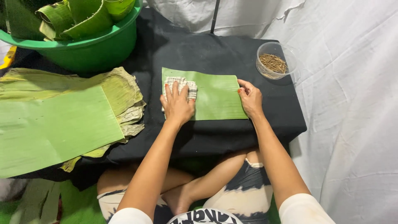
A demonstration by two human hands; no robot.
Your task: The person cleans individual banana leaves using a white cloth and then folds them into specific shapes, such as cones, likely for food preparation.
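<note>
A rectangular piece of banana leaf (215, 97) lies flat on the black-covered worktop (232, 54), with its long axis running left to right in front of the person. On its left end sits a folded checked cloth (184, 85), and the left hand (177, 105) presses flat on this cloth, fingers spread (it covers most of the cloth). The right hand (250, 98) rests on the right edge of the leaf, fingers bent down, pinning it and gripping nothing. So the leaf stretches between both hands. Further right stands a clear bowl of thin sticks (274, 62). To the left lie a stack of larger leaves (54, 128) and a green basin (83, 47) with rolled leaves.
</note>
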